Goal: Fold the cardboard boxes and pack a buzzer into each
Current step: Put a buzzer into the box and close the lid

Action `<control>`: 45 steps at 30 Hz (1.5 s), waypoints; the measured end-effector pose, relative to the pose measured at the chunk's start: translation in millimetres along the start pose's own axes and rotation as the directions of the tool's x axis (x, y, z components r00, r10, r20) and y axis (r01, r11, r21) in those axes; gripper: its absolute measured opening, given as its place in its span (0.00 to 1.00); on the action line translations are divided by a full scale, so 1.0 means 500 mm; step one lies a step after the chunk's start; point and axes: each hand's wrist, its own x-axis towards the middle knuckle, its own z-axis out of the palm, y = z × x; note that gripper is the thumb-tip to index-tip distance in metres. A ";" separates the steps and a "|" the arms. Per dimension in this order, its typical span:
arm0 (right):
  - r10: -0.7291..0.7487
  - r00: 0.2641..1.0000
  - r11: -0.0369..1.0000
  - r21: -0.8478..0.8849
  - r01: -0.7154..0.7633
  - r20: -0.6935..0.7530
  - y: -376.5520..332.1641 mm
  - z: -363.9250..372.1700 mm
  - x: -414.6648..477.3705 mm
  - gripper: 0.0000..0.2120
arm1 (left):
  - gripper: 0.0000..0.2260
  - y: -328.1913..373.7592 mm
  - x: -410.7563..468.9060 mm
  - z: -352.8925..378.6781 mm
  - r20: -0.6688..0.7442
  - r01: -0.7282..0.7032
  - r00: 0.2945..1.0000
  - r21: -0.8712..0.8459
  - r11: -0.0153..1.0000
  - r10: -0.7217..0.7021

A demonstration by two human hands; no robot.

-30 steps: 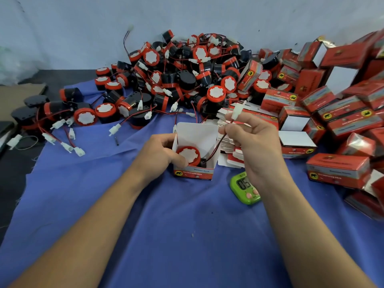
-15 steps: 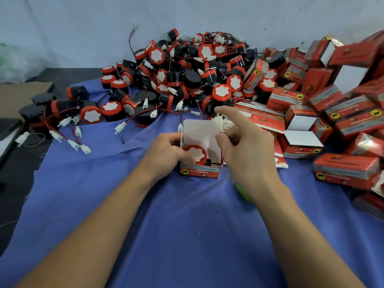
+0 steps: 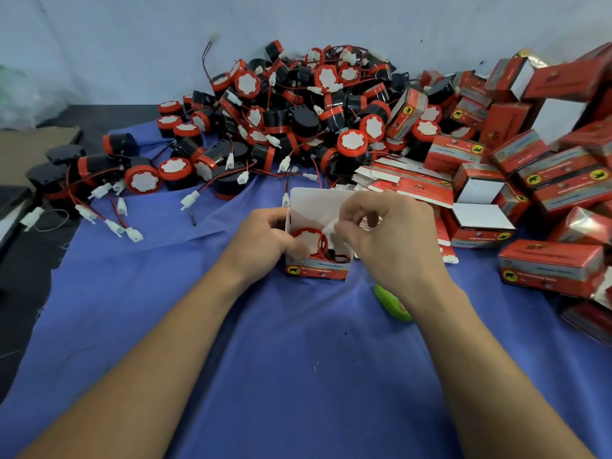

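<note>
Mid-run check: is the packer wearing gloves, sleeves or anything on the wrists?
No. The left hand and right hand are bare, without gloves, rings or tape that I can see. Both forearms are uncovered to the frame's edge: no sleeve cuff, watch or band in view.

A packing bench in a small workshop, by the look of it: buzzers (image 3: 298,120) heaped high at 12 o'clock, wires trailing out to 9; red boxes (image 3: 549,180) stacked and tumbled from 1 to 3 o'clock; flat blanks (image 3: 407,180) fanned beside them; a blue cloth (image 3: 298,376) as work surface, a green timer (image 3: 390,303) at 4 o'clock, bare wall (image 3: 132,44) behind.
</note>
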 end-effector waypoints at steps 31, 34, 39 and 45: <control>-0.003 0.924 0.738 -0.623 0.260 0.382 -0.074 -0.035 0.058 0.08 | 0.21 -0.003 -0.006 0.033 -0.080 -0.030 0.996 0.082 0.996 0.036; 0.006 0.946 0.809 -0.558 0.185 0.324 -0.041 -0.025 0.070 0.07 | 0.23 0.003 -0.007 0.035 -0.079 -0.012 0.997 0.139 0.990 0.023; 0.140 0.964 0.919 -0.393 -0.041 0.227 -0.019 0.006 0.033 0.11 | 0.22 0.009 -0.007 0.051 -0.137 0.037 0.990 0.199 0.979 -0.010; 0.231 0.875 0.965 -0.217 -0.149 0.425 -0.009 -0.028 0.029 0.14 | 0.26 0.007 -0.006 0.061 -0.171 0.043 0.985 0.180 0.983 -0.011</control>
